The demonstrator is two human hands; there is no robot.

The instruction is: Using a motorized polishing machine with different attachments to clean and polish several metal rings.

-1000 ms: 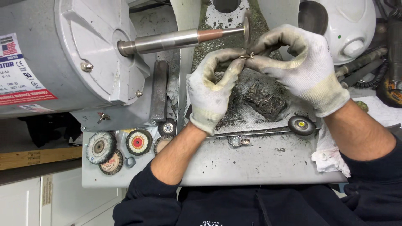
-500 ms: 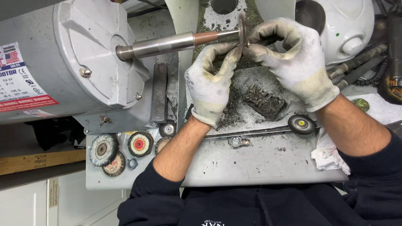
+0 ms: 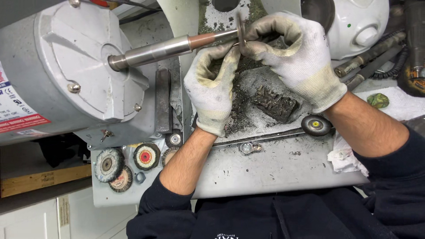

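Two gloved hands meet at 12 o'clock of the view, pinching a small workpiece (image 3: pixel 242 43) against the thin polishing wheel (image 3: pixel 240 27) on the motor spindle (image 3: pixel 177 45). Left hand (image 3: pixel 211 88) comes up from 6 o'clock, fingers curled narrow, tips under the piece. Right hand (image 3: pixel 295 57) comes in from 3 o'clock, fingers closed tight on the same piece from above. Workpiece mostly hidden by the glove tips; exact kind cannot be told, looks thin and metallic. Judged light, stiff, small enough to slip or get snatched by the wheel, so a firm two-sided pinch close to the contact point suits it. Gloves are grimy, which may cut grip. Grey motor housing (image 3: pixel 66 75) sits at 9 o'clock. Dark compound block (image 3: pixel 274 102) lies on the dusty table (image 3: pixel 283 166) at 5 o'clock of the hands, spare buffing wheels (image 3: pixel 128 161) at 7 o'clock.
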